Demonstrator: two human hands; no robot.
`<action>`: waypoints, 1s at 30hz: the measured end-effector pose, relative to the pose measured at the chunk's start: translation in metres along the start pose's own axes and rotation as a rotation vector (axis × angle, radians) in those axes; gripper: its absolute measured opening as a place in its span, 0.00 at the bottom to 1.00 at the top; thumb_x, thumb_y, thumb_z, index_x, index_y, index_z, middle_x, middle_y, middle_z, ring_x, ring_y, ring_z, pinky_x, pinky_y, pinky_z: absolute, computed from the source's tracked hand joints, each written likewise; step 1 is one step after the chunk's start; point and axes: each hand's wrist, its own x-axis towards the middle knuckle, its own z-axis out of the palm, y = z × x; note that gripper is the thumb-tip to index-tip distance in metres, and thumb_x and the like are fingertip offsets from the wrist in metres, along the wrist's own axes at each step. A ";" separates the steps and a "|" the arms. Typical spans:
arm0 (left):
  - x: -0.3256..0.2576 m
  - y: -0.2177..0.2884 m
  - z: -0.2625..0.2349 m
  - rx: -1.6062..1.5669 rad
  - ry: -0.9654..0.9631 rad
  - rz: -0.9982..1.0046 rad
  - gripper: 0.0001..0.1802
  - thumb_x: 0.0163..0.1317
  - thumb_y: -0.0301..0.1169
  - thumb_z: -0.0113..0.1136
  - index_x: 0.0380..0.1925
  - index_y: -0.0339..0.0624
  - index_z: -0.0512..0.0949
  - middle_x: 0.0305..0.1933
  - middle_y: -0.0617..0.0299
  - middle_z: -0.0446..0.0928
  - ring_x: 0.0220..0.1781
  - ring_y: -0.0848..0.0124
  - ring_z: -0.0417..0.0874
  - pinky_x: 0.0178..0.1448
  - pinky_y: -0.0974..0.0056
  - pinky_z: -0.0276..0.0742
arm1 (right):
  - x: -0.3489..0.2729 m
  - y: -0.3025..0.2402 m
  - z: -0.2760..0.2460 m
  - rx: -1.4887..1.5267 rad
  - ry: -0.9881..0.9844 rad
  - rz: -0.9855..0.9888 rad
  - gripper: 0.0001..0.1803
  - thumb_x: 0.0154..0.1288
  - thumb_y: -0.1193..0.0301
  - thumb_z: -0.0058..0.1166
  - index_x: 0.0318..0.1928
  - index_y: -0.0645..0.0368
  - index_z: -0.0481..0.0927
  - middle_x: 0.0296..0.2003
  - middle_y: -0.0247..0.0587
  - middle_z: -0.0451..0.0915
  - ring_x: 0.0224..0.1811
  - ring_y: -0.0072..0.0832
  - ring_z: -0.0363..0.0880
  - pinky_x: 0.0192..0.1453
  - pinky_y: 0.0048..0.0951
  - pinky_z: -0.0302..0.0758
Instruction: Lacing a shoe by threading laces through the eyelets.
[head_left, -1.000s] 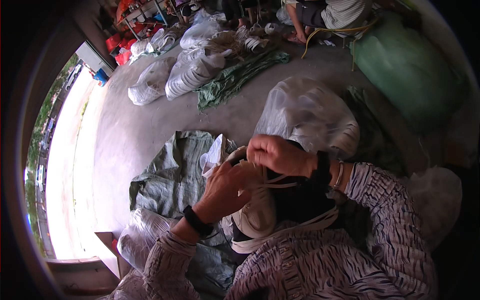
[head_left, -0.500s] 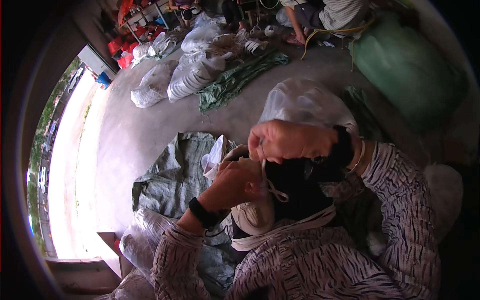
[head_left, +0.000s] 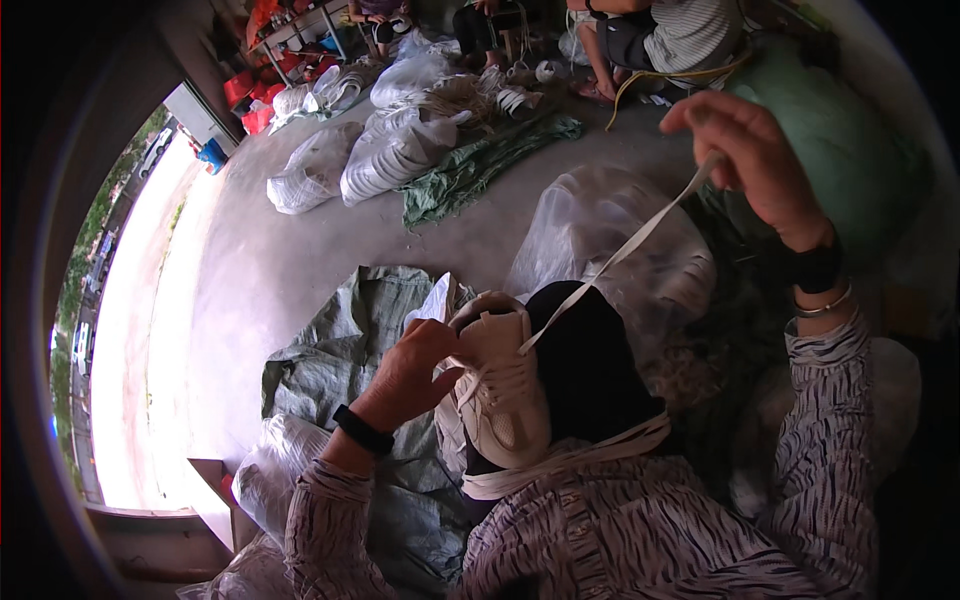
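A beige sneaker rests on dark cloth over my lap, its toe pointing toward me and its laces threaded across the front. High at the right, my right hand pinches a flat off-white shoelace, drawn taut up from the shoe's right eyelets. Against the shoe's left side is my left hand, its fingers curled; what they grip is hidden. Across my lap, below the toe, lies a bundle of pale laces.
Clear plastic bags of white pieces lie on the floor ahead, beside a green woven sack. A transparent bag stands just beyond my lap. Grey-green sacking spreads at left. People sit at the back, near a large green sack.
My right hand has swung up and to the right, pulling the shoelace out long. My left hand has shifted left, off the shoe's front, and more of the sneaker shows.
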 end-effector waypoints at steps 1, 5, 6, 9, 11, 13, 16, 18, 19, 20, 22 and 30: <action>-0.002 0.001 -0.005 0.015 -0.035 0.002 0.11 0.48 0.25 0.63 0.35 0.46 0.79 0.37 0.60 0.74 0.45 0.58 0.73 0.49 0.58 0.72 | 0.005 0.033 0.011 -0.220 0.019 -0.104 0.12 0.66 0.64 0.48 0.37 0.60 0.79 0.20 0.31 0.74 0.20 0.21 0.73 0.24 0.25 0.67; 0.011 0.001 0.013 0.051 -0.054 0.003 0.10 0.46 0.25 0.66 0.32 0.47 0.79 0.36 0.61 0.73 0.45 0.61 0.74 0.46 0.60 0.75 | -0.007 0.075 0.081 -0.601 -0.108 -0.272 0.08 0.61 0.68 0.49 0.34 0.57 0.78 0.27 0.50 0.78 0.31 0.49 0.77 0.36 0.42 0.73; 0.002 0.003 0.007 0.057 -0.039 -0.004 0.10 0.47 0.25 0.65 0.31 0.48 0.79 0.36 0.61 0.72 0.45 0.61 0.74 0.45 0.60 0.76 | -0.010 0.073 0.111 -0.439 -0.210 -0.273 0.08 0.61 0.68 0.49 0.34 0.56 0.79 0.27 0.48 0.79 0.31 0.48 0.78 0.36 0.42 0.73; -0.016 0.010 0.008 0.037 0.041 -0.064 0.12 0.44 0.22 0.66 0.31 0.45 0.76 0.35 0.62 0.73 0.43 0.62 0.75 0.46 0.61 0.75 | -0.018 0.075 0.190 -0.327 -0.495 -0.288 0.08 0.58 0.69 0.54 0.38 0.55 0.80 0.29 0.46 0.80 0.35 0.44 0.80 0.40 0.37 0.75; -0.002 0.008 0.019 0.020 0.034 -0.071 0.15 0.43 0.22 0.66 0.32 0.43 0.74 0.36 0.60 0.73 0.43 0.60 0.75 0.46 0.60 0.74 | -0.025 0.092 0.207 -0.298 -0.392 -0.399 0.05 0.57 0.69 0.54 0.33 0.54 0.79 0.28 0.43 0.80 0.35 0.44 0.80 0.42 0.38 0.75; -0.012 0.002 0.028 0.030 0.145 -0.132 0.18 0.42 0.22 0.67 0.34 0.41 0.71 0.37 0.60 0.74 0.44 0.59 0.75 0.47 0.59 0.73 | -0.022 0.096 0.229 -0.555 -0.587 -0.396 0.06 0.56 0.68 0.55 0.31 0.56 0.78 0.27 0.42 0.80 0.34 0.42 0.80 0.42 0.36 0.74; -0.012 0.003 0.027 -0.010 0.158 -0.129 0.21 0.41 0.22 0.67 0.37 0.39 0.70 0.37 0.57 0.73 0.43 0.57 0.75 0.45 0.58 0.75 | -0.014 0.103 0.231 -0.509 -0.482 -0.512 0.08 0.56 0.68 0.55 0.31 0.59 0.78 0.27 0.45 0.80 0.33 0.41 0.81 0.38 0.36 0.74; -0.013 0.005 0.021 -0.038 0.150 -0.168 0.19 0.42 0.24 0.67 0.36 0.40 0.71 0.37 0.57 0.73 0.43 0.57 0.75 0.45 0.59 0.74 | -0.001 0.104 0.222 -0.367 -0.398 -0.393 0.07 0.57 0.69 0.54 0.31 0.60 0.77 0.26 0.44 0.80 0.30 0.38 0.80 0.35 0.34 0.74; -0.010 0.005 0.022 0.000 0.115 -0.125 0.16 0.44 0.27 0.67 0.34 0.41 0.73 0.38 0.56 0.73 0.45 0.57 0.74 0.45 0.58 0.74 | 0.006 0.107 0.208 -0.245 -0.309 -0.259 0.07 0.58 0.70 0.54 0.30 0.61 0.77 0.24 0.43 0.80 0.27 0.34 0.80 0.31 0.32 0.73; -0.007 0.006 0.023 0.037 0.081 -0.079 0.13 0.45 0.29 0.67 0.31 0.42 0.75 0.40 0.56 0.73 0.46 0.57 0.73 0.46 0.57 0.73 | 0.017 0.111 0.187 -0.181 -0.204 -0.157 0.07 0.58 0.70 0.52 0.30 0.61 0.77 0.23 0.43 0.79 0.26 0.34 0.80 0.32 0.32 0.73; 0.001 0.030 0.020 0.098 0.035 -0.176 0.10 0.47 0.32 0.67 0.28 0.43 0.76 0.41 0.56 0.72 0.47 0.56 0.72 0.47 0.55 0.73 | 0.018 0.110 0.163 -0.108 -0.099 -0.062 0.07 0.58 0.70 0.51 0.29 0.61 0.77 0.23 0.43 0.79 0.25 0.34 0.79 0.32 0.33 0.73; 0.013 0.021 0.026 -0.030 0.015 -0.227 0.11 0.43 0.32 0.69 0.25 0.44 0.77 0.37 0.60 0.73 0.46 0.59 0.72 0.51 0.56 0.69 | -0.008 0.114 0.130 0.733 -0.274 0.566 0.06 0.67 0.72 0.43 0.33 0.59 0.71 0.31 0.46 0.81 0.14 0.13 0.61 0.16 0.17 0.56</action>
